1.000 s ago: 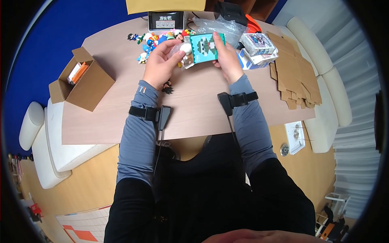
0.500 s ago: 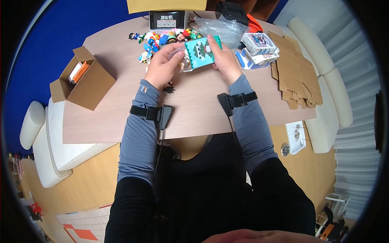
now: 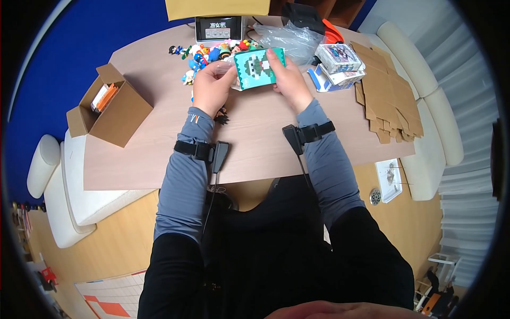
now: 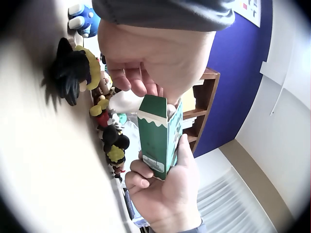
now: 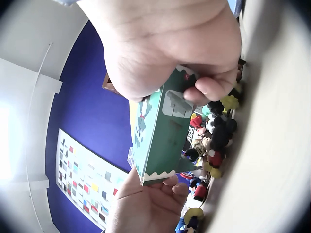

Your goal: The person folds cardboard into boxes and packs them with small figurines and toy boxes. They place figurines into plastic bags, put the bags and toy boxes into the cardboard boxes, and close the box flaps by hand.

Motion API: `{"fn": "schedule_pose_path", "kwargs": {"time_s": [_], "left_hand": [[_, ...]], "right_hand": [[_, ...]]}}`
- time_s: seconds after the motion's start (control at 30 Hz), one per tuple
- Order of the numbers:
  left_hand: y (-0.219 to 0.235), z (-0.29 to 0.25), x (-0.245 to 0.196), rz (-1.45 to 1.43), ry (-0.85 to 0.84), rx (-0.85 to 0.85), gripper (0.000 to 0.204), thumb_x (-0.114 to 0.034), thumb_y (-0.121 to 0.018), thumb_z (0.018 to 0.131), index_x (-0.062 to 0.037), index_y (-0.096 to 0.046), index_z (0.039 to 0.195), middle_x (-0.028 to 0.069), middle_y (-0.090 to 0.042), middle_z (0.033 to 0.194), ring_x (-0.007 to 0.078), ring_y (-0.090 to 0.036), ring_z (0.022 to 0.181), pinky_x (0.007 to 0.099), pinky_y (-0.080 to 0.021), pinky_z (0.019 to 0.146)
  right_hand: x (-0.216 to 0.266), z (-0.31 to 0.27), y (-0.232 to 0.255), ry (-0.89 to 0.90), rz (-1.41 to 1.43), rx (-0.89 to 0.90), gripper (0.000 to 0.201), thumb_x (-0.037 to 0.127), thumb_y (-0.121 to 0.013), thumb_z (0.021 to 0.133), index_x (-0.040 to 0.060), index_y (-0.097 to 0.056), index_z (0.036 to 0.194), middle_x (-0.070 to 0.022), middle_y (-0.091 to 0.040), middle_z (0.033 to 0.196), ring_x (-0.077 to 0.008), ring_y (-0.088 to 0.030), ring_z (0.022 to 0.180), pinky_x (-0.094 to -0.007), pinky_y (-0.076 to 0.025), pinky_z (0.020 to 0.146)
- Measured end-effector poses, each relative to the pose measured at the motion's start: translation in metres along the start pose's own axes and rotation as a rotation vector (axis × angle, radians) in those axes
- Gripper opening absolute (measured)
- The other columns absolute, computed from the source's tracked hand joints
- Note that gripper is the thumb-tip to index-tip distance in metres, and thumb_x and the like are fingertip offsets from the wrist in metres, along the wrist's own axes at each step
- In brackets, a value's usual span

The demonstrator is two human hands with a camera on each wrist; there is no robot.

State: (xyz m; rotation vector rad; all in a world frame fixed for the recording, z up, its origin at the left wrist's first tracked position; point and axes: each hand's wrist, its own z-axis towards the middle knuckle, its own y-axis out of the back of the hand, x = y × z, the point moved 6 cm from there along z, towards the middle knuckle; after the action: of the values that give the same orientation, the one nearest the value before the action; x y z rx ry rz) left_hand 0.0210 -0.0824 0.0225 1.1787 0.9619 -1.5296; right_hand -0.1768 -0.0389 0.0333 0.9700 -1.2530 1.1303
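Observation:
A small green cardboard box (image 3: pixel 255 74) with a pixel-style picture on its front is held up above the table. My right hand (image 3: pixel 293 82) grips its right end, thumb across the front and fingers behind. At the left end, the box's flap (image 4: pixel 154 106) stands open in the left wrist view. There my left hand (image 3: pixel 211 87) pinches a crinkled clear plastic bag (image 3: pixel 225 69), whose rest is hidden in the box. Below my left wrist a black-haired figurine (image 4: pixel 73 70) lies on the table.
Several toy figurines (image 3: pixel 212 53) crowd the far table behind my hands. A clear plastic bag (image 3: pixel 292 42) lies behind the box. Stacked packages (image 3: pixel 340 64) and flattened cardboard (image 3: pixel 390 101) are at right. An open carton (image 3: pixel 119 114) stands at left; a screen (image 3: pixel 219 29) is at the back.
The bag with its pale and brown contents has slid into the box and shows less now. Both hands and the box have shifted a little left, and my left hand is closer to the open end.

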Motion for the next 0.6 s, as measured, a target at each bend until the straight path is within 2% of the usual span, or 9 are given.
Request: {"fn": "schedule_pose_path", "kwargs": {"time_s": [0.03, 0.1, 0.13, 0.2, 0.4, 0.43, 0.5, 0.57, 0.6], "left_hand": [[0.001, -0.001, 0.001, -0.001, 0.0, 0.001, 0.019, -0.012, -0.072, 0.096, 0.0044, -0.073, 0.105, 0.0023, -0.068, 0.098, 0.01, -0.064, 0.08, 0.0252, -0.053, 0.071], [-0.004, -0.002, -0.006, 0.089, -0.156, 0.124, 0.019, -0.012, -0.071, 0.095, 0.004, -0.073, 0.105, 0.0052, -0.063, 0.108, 0.0106, -0.063, 0.086, 0.0241, -0.053, 0.075], [-0.004, -0.001, -0.003, 0.089, -0.157, 0.125, 0.019, -0.012, -0.071, 0.095, 0.004, -0.073, 0.105, 0.0052, -0.063, 0.108, 0.0106, -0.063, 0.086, 0.0241, -0.053, 0.075], [-0.006, 0.0, -0.005, 0.183, -0.304, 0.092, 0.021, -0.013, -0.07, 0.096, 0.0006, -0.072, 0.111, 0.0086, -0.054, 0.124, 0.0114, -0.06, 0.096, 0.0243, -0.053, 0.079], [0.002, 0.001, -0.018, 0.146, -0.272, -0.041, 0.033, -0.019, -0.073, 0.094, -0.0076, -0.067, 0.124, 0.0105, -0.044, 0.137, 0.0177, -0.057, 0.109, 0.0291, -0.054, 0.086], [0.003, 0.004, -0.013, 0.048, -0.226, -0.046, 0.04, -0.019, -0.074, 0.092, -0.0073, -0.063, 0.129, 0.0119, -0.045, 0.136, 0.0207, -0.056, 0.115, 0.0312, -0.053, 0.092], [0.006, 0.003, -0.009, 0.084, -0.218, -0.093, 0.044, -0.017, -0.075, 0.091, -0.006, -0.061, 0.131, 0.0124, -0.047, 0.135, 0.0214, -0.056, 0.117, 0.0317, -0.052, 0.094], [0.008, 0.003, -0.008, 0.119, -0.212, -0.143, 0.047, -0.015, -0.076, 0.09, -0.0046, -0.059, 0.132, 0.013, -0.049, 0.135, 0.0221, -0.056, 0.118, 0.0323, -0.052, 0.095], [0.005, 0.003, -0.004, 0.091, -0.17, -0.092, 0.048, -0.012, -0.076, 0.088, -0.0044, -0.058, 0.132, 0.0124, -0.054, 0.131, 0.021, -0.058, 0.116, 0.0316, -0.052, 0.095]], "right_hand": [[0.004, -0.003, -0.002, 0.0, -0.001, -0.001, 0.057, 0.055, -0.062, 0.1, 0.0003, -0.064, 0.116, -0.0019, -0.068, 0.091, -0.0063, -0.06, 0.078, -0.0223, -0.049, 0.067], [0.003, -0.007, -0.005, -0.11, -0.036, 0.028, 0.053, 0.06, -0.059, 0.099, 0.0092, -0.06, 0.113, 0.0038, -0.054, 0.079, -0.0044, -0.044, 0.06, -0.0201, -0.035, 0.05], [0.002, -0.006, -0.005, -0.11, -0.036, 0.028, 0.053, 0.06, -0.059, 0.099, 0.0092, -0.06, 0.113, 0.0038, -0.054, 0.079, -0.0044, -0.044, 0.06, -0.0201, -0.035, 0.05], [-0.002, -0.003, -0.002, -0.126, 0.045, 0.021, 0.049, 0.057, -0.058, 0.1, 0.0094, -0.06, 0.111, 0.0025, -0.055, 0.082, -0.0048, -0.045, 0.061, -0.0208, -0.034, 0.049], [-0.002, -0.002, -0.001, -0.12, 0.151, -0.022, 0.043, 0.052, -0.057, 0.102, 0.0098, -0.06, 0.109, 0.0029, -0.055, 0.084, -0.0053, -0.045, 0.062, -0.0208, -0.033, 0.049], [-0.003, -0.002, 0.0, -0.121, 0.152, -0.022, 0.043, 0.052, -0.057, 0.102, 0.0098, -0.06, 0.109, 0.0029, -0.055, 0.084, -0.0053, -0.045, 0.062, -0.0208, -0.033, 0.049], [-0.005, -0.002, -0.001, -0.132, 0.106, 0.052, 0.049, 0.057, -0.057, 0.1, 0.0127, -0.061, 0.121, 0.0055, -0.058, 0.09, -0.0036, -0.049, 0.074, -0.0193, -0.039, 0.056], [-0.008, -0.004, -0.005, -0.149, 0.115, 0.114, 0.048, 0.056, -0.057, 0.1, 0.013, -0.06, 0.122, 0.0051, -0.058, 0.089, -0.0038, -0.049, 0.072, -0.0196, -0.039, 0.055], [-0.01, -0.006, -0.011, -0.167, 0.125, 0.178, 0.047, 0.054, -0.057, 0.101, 0.0132, -0.06, 0.123, 0.0048, -0.059, 0.089, -0.0039, -0.049, 0.07, -0.0199, -0.039, 0.054]]}}
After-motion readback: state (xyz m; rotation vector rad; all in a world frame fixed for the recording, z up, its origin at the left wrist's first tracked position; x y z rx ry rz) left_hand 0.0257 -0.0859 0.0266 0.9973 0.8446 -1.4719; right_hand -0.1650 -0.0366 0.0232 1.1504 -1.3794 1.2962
